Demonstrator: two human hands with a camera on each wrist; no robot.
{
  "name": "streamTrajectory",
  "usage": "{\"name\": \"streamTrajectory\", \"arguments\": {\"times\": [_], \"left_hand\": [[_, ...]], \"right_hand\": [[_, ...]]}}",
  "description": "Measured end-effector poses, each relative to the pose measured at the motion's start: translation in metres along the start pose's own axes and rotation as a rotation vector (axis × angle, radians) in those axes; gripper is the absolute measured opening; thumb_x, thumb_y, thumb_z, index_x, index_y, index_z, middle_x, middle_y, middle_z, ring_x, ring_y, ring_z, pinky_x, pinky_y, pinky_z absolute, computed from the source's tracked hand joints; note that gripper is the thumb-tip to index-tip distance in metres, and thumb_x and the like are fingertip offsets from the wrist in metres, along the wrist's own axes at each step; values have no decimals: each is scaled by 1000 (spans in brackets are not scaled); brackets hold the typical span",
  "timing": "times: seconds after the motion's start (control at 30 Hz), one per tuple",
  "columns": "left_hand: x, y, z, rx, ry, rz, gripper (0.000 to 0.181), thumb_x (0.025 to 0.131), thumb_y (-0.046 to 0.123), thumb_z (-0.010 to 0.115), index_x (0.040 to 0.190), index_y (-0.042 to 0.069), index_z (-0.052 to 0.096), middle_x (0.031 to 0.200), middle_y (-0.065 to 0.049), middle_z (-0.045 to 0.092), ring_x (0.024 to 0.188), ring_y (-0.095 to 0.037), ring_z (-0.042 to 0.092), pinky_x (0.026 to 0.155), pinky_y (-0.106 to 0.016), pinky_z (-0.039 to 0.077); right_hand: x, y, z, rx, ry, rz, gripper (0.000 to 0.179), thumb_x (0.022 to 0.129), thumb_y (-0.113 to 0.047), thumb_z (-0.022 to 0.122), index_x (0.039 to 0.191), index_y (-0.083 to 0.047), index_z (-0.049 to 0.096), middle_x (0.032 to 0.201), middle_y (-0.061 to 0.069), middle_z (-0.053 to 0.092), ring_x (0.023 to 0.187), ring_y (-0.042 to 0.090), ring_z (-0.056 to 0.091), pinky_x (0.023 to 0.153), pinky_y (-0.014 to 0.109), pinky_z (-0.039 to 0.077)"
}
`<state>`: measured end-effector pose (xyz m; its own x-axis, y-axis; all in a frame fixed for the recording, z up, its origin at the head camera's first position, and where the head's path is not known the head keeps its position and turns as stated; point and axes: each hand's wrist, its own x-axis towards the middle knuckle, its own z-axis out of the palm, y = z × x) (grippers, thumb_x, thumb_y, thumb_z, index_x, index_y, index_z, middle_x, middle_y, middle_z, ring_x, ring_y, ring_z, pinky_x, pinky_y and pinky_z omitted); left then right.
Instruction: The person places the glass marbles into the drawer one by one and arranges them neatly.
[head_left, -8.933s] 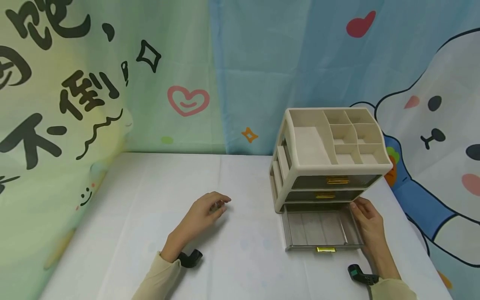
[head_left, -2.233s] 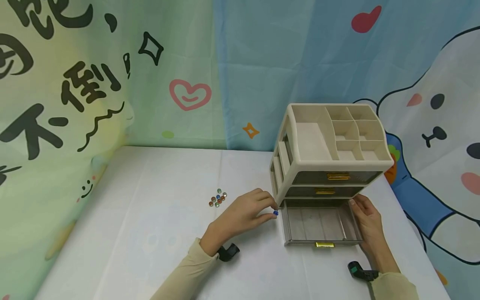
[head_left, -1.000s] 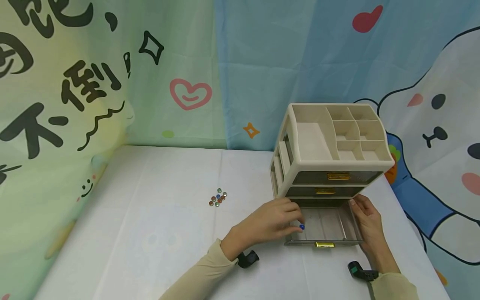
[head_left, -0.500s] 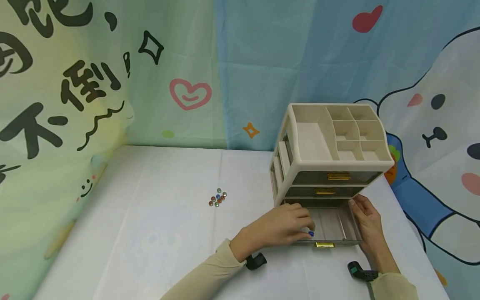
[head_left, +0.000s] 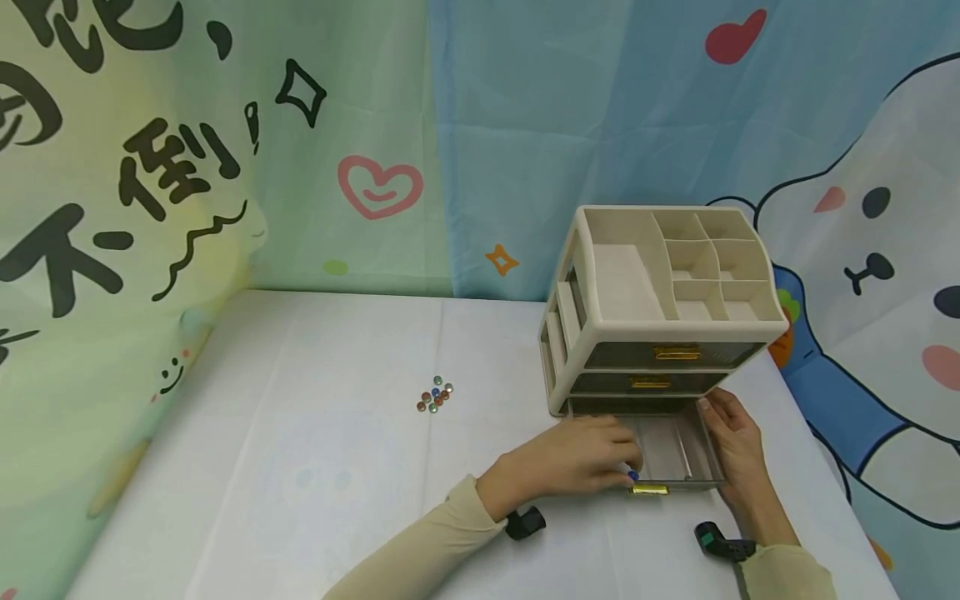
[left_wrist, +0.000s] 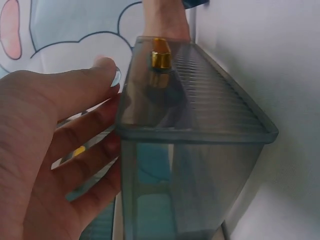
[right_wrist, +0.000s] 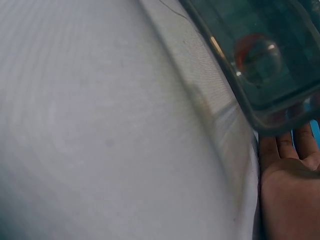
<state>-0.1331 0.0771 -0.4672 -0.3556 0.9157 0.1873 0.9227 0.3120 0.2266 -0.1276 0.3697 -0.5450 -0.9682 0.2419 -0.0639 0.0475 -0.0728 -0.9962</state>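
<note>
In the head view my left hand (head_left: 577, 454) reaches over the pulled-out bottom drawer (head_left: 663, 446), close to its front wall. Between thumb and fingertips it pinches a blue marble (head_left: 633, 476); the left wrist view shows the glassy marble (left_wrist: 116, 77) at the thumb tip, level with the drawer's rim. My right hand (head_left: 738, 442) rests against the drawer's right side, its fingers fairly straight along the wall in the right wrist view. The clear drawer has a gold handle (head_left: 649, 490). A round glassy shape with a red edge (right_wrist: 257, 59) shows through it, its kind unclear.
A cream storage cabinet (head_left: 615, 333) stands on the white-covered table (head_left: 300, 467), with open compartments on top and two closed drawers above the pulled-out one. Several small coloured marbles (head_left: 436, 393) lie grouped left of the cabinet. A printed curtain (head_left: 510, 125) hangs behind.
Earlier the drawer was out and no marbles showed. My left hand has since carried the blue marble rightward, over the drawer and towards its front. My right hand has stayed beside the drawer.
</note>
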Motion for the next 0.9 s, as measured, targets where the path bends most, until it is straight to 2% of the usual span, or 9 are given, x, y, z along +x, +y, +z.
{"name": "streamTrajectory", "arguments": {"times": [0.17,0.73,0.9], "left_hand": [[5,-2,5,-25,-21,5,19,104,41,64,117,29,72,119,18,69,111,0,60,94,-10,46],[15,-7,10,-91,-26,-22,18,105,38,63,117,27,71,117,16,69,108,0,60,92,-10,46],[18,-9,15,-78,-60,-32,18,104,35,64,119,27,72,117,17,69,110,1,60,92,-10,47]], "right_hand": [[0,0,0,-16,5,5,38,105,-19,64,143,-17,59,125,-23,67,117,-6,59,93,8,45],[0,-1,2,-20,9,13,38,105,-20,64,142,-17,60,124,-23,66,117,-6,59,92,9,45],[-1,-1,1,-4,0,6,36,105,-19,63,141,-17,60,123,-22,67,115,-6,61,92,9,47]]}}
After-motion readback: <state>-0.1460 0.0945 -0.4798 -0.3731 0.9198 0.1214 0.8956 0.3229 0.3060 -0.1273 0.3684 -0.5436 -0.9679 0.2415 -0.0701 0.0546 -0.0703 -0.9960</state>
